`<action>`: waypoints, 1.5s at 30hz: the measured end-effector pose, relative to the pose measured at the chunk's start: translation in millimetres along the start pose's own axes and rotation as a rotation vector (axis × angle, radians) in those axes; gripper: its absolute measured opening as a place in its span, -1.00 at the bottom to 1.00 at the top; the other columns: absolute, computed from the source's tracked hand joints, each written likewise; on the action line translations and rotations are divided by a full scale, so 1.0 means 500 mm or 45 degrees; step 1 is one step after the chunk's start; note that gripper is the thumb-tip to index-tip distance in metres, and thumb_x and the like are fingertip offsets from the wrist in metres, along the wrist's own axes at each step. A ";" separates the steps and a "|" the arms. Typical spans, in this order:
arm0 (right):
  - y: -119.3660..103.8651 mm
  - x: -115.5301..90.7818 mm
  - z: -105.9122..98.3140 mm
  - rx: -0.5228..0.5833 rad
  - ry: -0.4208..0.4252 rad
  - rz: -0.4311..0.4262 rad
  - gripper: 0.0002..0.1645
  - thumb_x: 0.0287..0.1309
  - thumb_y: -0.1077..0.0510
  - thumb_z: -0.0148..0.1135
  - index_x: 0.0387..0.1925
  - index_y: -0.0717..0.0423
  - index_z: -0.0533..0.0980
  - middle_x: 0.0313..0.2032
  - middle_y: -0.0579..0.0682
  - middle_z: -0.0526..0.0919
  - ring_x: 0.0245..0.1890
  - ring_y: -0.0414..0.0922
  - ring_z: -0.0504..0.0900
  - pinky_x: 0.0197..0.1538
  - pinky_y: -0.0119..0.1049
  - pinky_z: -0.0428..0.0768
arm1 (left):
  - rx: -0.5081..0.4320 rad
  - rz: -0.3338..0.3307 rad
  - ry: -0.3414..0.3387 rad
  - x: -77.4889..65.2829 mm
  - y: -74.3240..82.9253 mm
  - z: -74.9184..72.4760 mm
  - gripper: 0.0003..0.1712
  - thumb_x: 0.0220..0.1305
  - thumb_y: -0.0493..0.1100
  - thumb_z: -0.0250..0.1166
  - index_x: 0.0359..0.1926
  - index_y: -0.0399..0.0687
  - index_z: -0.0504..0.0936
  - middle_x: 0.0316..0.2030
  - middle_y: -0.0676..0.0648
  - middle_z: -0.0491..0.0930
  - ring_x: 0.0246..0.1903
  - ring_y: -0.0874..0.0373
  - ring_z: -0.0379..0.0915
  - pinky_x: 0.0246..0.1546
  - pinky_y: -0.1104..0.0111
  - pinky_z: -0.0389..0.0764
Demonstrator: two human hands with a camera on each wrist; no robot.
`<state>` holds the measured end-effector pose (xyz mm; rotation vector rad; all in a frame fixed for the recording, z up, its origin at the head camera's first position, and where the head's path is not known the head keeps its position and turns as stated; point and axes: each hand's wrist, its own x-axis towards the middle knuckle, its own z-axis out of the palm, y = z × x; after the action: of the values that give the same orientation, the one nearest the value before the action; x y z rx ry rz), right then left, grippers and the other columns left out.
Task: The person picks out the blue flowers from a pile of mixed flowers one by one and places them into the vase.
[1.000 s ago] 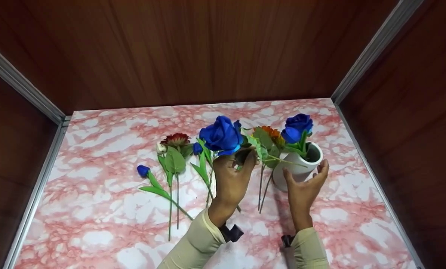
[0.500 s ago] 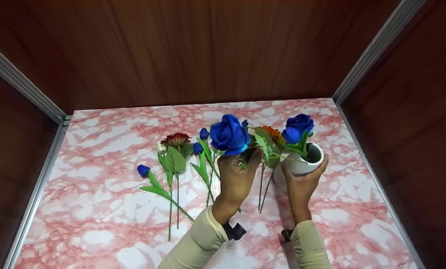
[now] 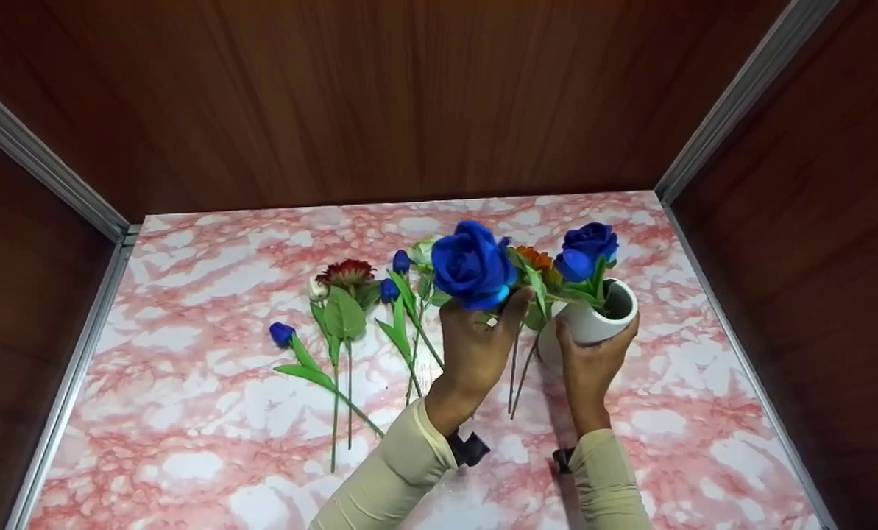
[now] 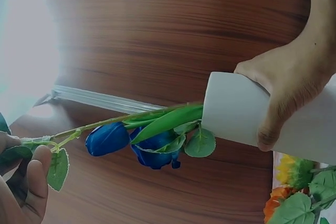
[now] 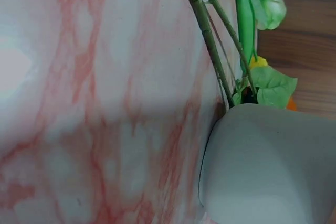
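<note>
My left hand (image 3: 472, 357) pinches the stem of a large blue rose (image 3: 472, 265) just below its bloom. In the left wrist view its stem (image 4: 105, 120) slants across to the mouth of a white vase (image 4: 231, 108); whether the tip is inside is hard to tell. My right hand (image 3: 597, 368) grips the tilted vase, thumb on one side and fingers round the other. A second blue rose (image 3: 592, 239) and a blue tulip (image 3: 574, 266) with green leaves stick out of the vase. The right wrist view shows the vase's lower body (image 5: 273, 166) near the table, without the hand.
On the pink-and-white marbled table (image 3: 188, 412) lie a dark red flower (image 3: 348, 272), a white bud (image 3: 319, 288), a blue tulip (image 3: 282, 335), two more blue tulips and a white flower (image 3: 422, 252). An orange flower (image 3: 536, 259) lies beside the vase. Brown panels (image 3: 335, 103) enclose the table.
The left hand has moved right with the blue rose, bringing its stem closer to the vase's mouth. The right hand's fingers have closed round the vase, which stays about where it was.
</note>
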<state>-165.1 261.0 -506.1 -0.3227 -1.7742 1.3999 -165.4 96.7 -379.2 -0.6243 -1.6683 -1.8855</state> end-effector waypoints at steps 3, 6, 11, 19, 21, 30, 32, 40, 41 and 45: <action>0.004 0.003 0.000 0.016 0.003 -0.028 0.16 -0.22 0.34 0.52 0.40 0.21 0.05 0.26 0.08 0.37 0.14 -0.08 0.42 0.11 -0.28 0.38 | 0.058 0.070 -0.036 0.000 -0.005 0.008 -0.87 0.16 -0.34 0.37 -0.25 -0.31 0.66 -0.44 -0.11 0.65 -0.50 0.19 0.53 -0.41 0.35 0.56; 0.004 0.004 0.001 0.001 0.017 -0.037 0.16 -0.23 0.35 0.52 0.39 0.24 0.05 0.26 0.10 0.37 0.16 -0.08 0.41 0.15 -0.29 0.35 | 0.174 0.175 -0.089 0.001 -0.011 0.017 -0.86 0.16 -0.36 0.33 -0.23 -0.31 0.68 -0.45 -0.12 0.65 -0.56 0.19 0.52 -0.48 0.42 0.53; 0.001 0.001 0.000 -0.026 0.026 -0.033 0.20 -0.25 0.36 0.53 0.39 0.31 0.03 0.26 0.18 0.36 0.17 -0.06 0.40 0.17 -0.29 0.33 | 0.416 0.309 -0.191 0.008 -0.016 0.032 -0.90 0.18 -0.31 0.26 -0.45 -0.22 0.66 -0.54 -0.08 0.58 -0.56 0.15 0.52 -0.52 0.33 0.53; -0.004 0.002 -0.001 -0.083 0.065 -0.019 0.15 -0.24 0.39 0.49 0.38 0.38 0.04 0.27 0.26 0.33 0.18 -0.03 0.38 0.19 -0.27 0.31 | 0.611 0.394 -0.316 0.019 -0.016 0.062 -0.82 0.24 -0.22 0.25 -0.50 -0.14 0.60 -0.42 -0.12 0.65 -0.47 0.05 0.62 -0.53 0.21 0.56; -0.003 0.003 0.000 -0.074 0.072 -0.024 0.13 -0.22 0.40 0.45 0.37 0.39 0.04 0.26 0.26 0.34 0.18 -0.05 0.39 0.19 -0.29 0.31 | 0.650 0.404 -0.354 0.020 -0.016 0.072 -0.84 0.27 -0.19 0.24 -0.42 -0.14 0.64 -0.39 -0.10 0.65 -0.45 0.06 0.63 -0.52 0.22 0.57; 0.002 0.007 -0.001 0.018 0.036 -0.048 0.06 -0.18 0.44 0.41 0.36 0.38 0.06 0.26 0.23 0.36 0.17 -0.06 0.41 0.22 -0.28 0.33 | 0.647 0.420 -0.424 0.018 -0.019 0.098 -0.87 0.32 -0.20 0.22 -0.21 -0.12 0.67 -0.27 -0.08 0.63 -0.37 0.09 0.62 -0.45 0.27 0.59; -0.001 0.007 -0.002 -0.005 0.039 0.008 0.03 -0.19 0.44 0.41 0.33 0.38 0.09 0.20 0.25 0.40 0.12 -0.05 0.44 0.17 -0.31 0.35 | 0.647 0.414 -0.427 0.019 -0.020 0.101 -0.86 0.34 -0.20 0.21 -0.18 -0.10 0.67 -0.28 -0.07 0.62 -0.36 0.10 0.62 -0.45 0.28 0.59; -0.007 0.003 0.000 -0.075 0.037 0.020 -0.23 0.05 0.42 0.26 0.24 0.50 0.10 0.04 0.38 0.42 0.03 0.05 0.46 0.05 -0.36 0.39 | 0.814 0.414 -0.509 0.008 -0.040 0.119 -0.80 0.39 -0.10 0.17 -0.17 -0.04 0.69 -0.26 -0.01 0.62 -0.40 0.16 0.60 -0.48 0.32 0.59; -0.006 0.003 0.000 -0.073 0.034 -0.001 -0.24 0.07 0.42 0.25 0.24 0.51 0.09 0.04 0.39 0.42 0.03 0.05 0.46 0.06 -0.36 0.39 | 0.834 0.404 -0.520 0.004 -0.045 0.122 -0.78 0.40 -0.08 0.16 -0.15 -0.03 0.70 -0.27 0.00 0.62 -0.41 0.17 0.59 -0.48 0.33 0.59; -0.003 0.002 -0.002 -0.066 0.032 -0.029 -0.21 0.06 0.43 0.27 0.25 0.51 0.09 0.07 0.39 0.41 0.04 0.04 0.46 0.05 -0.38 0.40 | 0.888 0.346 -0.554 -0.009 -0.069 0.131 -0.77 0.41 -0.04 0.15 -0.21 0.01 0.71 -0.39 0.02 0.62 -0.45 0.16 0.61 -0.52 0.34 0.58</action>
<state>-164.6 261.6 -504.1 -0.3453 -1.7909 1.3302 -185.7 165.1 -399.6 -0.9303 -2.2065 -0.9132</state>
